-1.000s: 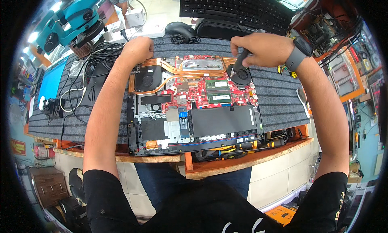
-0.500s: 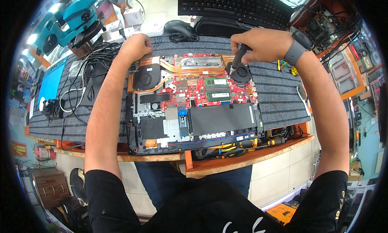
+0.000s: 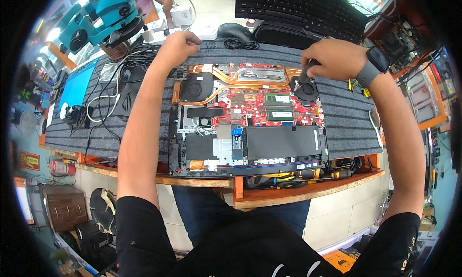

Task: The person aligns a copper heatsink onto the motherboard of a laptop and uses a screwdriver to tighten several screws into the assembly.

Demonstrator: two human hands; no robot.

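Observation:
An opened laptop base point(image 3: 281, 141) lies in front of me, its red circuit board point(image 3: 245, 101), copper heat pipes and battery exposed. My right hand point(image 3: 334, 58) is closed around a dark-handled screwdriver point(image 3: 308, 73). The screwdriver slants down to the left, its metal tip at the left edge of the right cooling fan point(image 3: 304, 88). Beyond the laptop's far left corner, my left hand point(image 3: 180, 47) rests low over the grey mat with fingers curled; anything between them is hidden. Beside its fingertips, several tiny dark pieces point(image 3: 208, 45) are laid out on the mat.
Behind the laptop are a coiled-cord mouse point(image 3: 237, 32) and a black keyboard point(image 3: 298, 10). Black cables point(image 3: 137, 58) pile up at the left, below a teal microscope point(image 3: 103, 19). An open drawer point(image 3: 308, 193) of tools juts out under the bench's front edge.
The whole view has shifted, so the bench sits farther right in the picture. My left hand's fingers have uncurled slightly. The screwdriver tip stays by the right fan.

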